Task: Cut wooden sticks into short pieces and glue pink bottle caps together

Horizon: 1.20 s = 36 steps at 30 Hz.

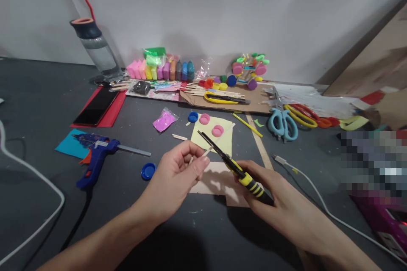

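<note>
My left hand [182, 169] is closed, pinching a thin white stick [208, 151] between thumb and fingers. The stick slants up to the right, crossing the jaws of a pair of long-nosed pliers [235, 165]. My right hand [270, 194] wraps round their yellow-and-black handles; the black jaws point up and left. Whether the jaws grip the stick I cannot tell. Below the tool lie pieces of tan card [219, 180]. Just beyond, a pale yellow paper [227, 146] bears two pink bottle caps [218, 131]. A blue cap [148, 171] lies beside my left hand.
A blue glue gun [98, 152] lies at left, near a phone [95, 108] on red paper. Along the wall stand a water bottle [97, 48], clay packets [165, 70] and a cap-and-stick model [249, 70]. Scissors [281, 120] and a white cable [313, 188] lie at right.
</note>
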Motion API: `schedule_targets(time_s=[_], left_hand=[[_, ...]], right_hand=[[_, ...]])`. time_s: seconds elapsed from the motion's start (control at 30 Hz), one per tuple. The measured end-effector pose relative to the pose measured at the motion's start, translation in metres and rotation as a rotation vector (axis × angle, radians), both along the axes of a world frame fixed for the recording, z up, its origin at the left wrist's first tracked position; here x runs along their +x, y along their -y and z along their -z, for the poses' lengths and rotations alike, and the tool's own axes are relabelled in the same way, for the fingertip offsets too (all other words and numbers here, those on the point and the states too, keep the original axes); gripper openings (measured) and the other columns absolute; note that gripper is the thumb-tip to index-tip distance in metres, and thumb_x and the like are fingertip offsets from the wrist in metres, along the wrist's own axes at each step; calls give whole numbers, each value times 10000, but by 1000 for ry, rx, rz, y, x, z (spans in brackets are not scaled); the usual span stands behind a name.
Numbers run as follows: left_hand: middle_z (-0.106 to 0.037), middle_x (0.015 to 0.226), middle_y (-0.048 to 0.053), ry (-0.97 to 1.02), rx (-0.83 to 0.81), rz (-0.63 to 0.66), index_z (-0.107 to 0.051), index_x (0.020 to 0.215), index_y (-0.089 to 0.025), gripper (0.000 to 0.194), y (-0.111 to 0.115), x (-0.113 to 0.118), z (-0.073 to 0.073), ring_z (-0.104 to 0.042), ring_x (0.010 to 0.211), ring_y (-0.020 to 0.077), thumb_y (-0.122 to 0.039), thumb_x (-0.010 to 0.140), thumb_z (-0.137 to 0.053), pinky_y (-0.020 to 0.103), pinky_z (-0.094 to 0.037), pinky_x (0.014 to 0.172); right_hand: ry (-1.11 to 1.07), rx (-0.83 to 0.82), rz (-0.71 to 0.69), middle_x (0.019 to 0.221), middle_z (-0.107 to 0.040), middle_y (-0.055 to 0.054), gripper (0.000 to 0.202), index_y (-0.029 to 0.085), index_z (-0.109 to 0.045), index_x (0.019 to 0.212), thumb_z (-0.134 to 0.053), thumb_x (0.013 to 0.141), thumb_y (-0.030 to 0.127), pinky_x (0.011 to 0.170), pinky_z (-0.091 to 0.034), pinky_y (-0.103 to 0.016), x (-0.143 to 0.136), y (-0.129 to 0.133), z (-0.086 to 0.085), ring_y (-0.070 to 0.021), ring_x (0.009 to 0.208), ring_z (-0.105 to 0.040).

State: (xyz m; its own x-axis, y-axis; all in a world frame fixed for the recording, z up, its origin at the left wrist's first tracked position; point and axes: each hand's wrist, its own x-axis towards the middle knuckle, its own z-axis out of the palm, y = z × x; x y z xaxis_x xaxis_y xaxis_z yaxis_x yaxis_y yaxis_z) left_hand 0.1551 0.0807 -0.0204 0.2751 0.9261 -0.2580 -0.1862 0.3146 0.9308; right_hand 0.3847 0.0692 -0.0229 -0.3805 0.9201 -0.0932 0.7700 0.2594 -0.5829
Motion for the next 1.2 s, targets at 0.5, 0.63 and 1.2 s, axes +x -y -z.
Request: schedule_targets(time_s=[0.5,0.63,1.2], left_hand=[[-370,643,-41,-544,397,47,-415,690,-204,335,6,-8,-3,-353,609,116,-318,1005,-395,251,-284,568],[-356,626,-43,-532,397,49,-395,665,-203,342,4,-8,-6,-347,593,113,-301,992,-409,254,-271,553],[-430,632,-56,-695,582,26,-455,729,-199,275,7,-9,-5,-402,569,91,-251,997,-423,229,-311,575]], right_hand=[[-5,26,-18,1255,-669,-82,447,218,-552,1285,-546,847,309,916,-563,-360,-3,3,0,-271,1124,-659],[-1,38,-20,1275,-662,-88,461,225,-548,1303,-556,857,341,900,-577,-356,0,5,0,-281,1135,-658],[-19,41,-18,1241,-678,-71,497,216,-564,1292,-547,796,222,857,-575,-331,-7,7,2,-273,1105,-663]])
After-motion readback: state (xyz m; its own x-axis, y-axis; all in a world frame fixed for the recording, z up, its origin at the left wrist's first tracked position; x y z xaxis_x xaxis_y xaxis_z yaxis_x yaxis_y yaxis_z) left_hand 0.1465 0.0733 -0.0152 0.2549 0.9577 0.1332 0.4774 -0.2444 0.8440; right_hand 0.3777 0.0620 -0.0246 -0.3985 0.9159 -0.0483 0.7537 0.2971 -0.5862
